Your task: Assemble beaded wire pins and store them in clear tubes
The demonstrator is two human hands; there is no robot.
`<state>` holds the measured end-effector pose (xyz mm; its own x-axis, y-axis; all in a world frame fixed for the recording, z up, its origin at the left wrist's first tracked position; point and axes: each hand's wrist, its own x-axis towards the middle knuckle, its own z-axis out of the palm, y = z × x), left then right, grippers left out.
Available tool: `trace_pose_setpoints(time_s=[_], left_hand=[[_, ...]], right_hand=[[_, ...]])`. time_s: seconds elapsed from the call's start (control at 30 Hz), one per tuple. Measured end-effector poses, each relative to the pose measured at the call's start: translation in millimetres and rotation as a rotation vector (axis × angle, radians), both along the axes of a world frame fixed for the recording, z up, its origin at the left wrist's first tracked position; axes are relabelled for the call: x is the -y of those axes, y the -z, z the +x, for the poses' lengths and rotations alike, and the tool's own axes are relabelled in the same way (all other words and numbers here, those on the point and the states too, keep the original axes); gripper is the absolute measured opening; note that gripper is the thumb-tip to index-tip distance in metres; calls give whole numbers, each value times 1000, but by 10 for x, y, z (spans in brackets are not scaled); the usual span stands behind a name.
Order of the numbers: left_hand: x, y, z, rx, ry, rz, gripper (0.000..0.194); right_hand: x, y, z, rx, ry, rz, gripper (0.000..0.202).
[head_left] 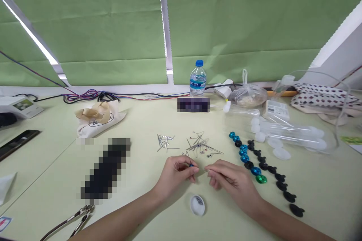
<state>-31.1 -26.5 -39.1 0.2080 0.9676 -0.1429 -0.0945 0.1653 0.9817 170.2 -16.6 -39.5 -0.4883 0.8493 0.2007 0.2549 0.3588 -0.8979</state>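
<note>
Left hand (181, 171) pinches a blue piece (191, 165); right hand (233, 182) pinches something thin, perhaps wire; white dish (197, 205) at six o'clock.

A small blue piece (191, 165), glossy and rounded where it shows, is held over the pale green table (141, 180), well apart from the far edge and toward the near side. Most of it is covered, so its full shape and tilt cannot be told. A thin, pale strand (201, 169), also held, runs nearly level just to its right, roughly parallel to the table's far edge. Whether the two touch is unclear, as their facing ends are hidden.
</note>
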Motion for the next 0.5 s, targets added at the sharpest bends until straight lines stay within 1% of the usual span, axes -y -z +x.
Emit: trace_pose_setpoints(time_s=[0.07,0.1,0.13,0.17,0.2,0.23,0.33,0.37,0.43,0.47,0.5], left_hand=[[9,8,10,-15,-3,16,18],[11,10,11,-25,-1,23,18],[10,11,11,-33,4,26,18],[7,10,10,-39,8,25,19],[2,8,8,-40,11,21,19],[-3,4,5,-36,11,15,20],[-17,-16,0,-16,7,2,22],[-20,-22,-1,-12,10,0,22],[-21,-27,-4,-1,22,-6,22],[-21,-24,-5,11,24,-10,22],[-21,-16,-7,26,21,-16,20]], right_hand=[[10,2,-46,-84,31,-234,25],[10,0,-64,-109,42,-322,27],[6,-3,-75,-115,47,-372,29],[-1,-6,-77,-103,53,-369,29],[-11,-9,-70,-64,56,-317,28],[-23,-10,-55,-8,64,-213,25],[-59,0,18,183,82,232,20],[-67,6,42,228,74,347,21],[-72,17,72,275,48,467,23],[-69,18,75,283,29,477,24],[-63,14,70,279,12,452,24]])
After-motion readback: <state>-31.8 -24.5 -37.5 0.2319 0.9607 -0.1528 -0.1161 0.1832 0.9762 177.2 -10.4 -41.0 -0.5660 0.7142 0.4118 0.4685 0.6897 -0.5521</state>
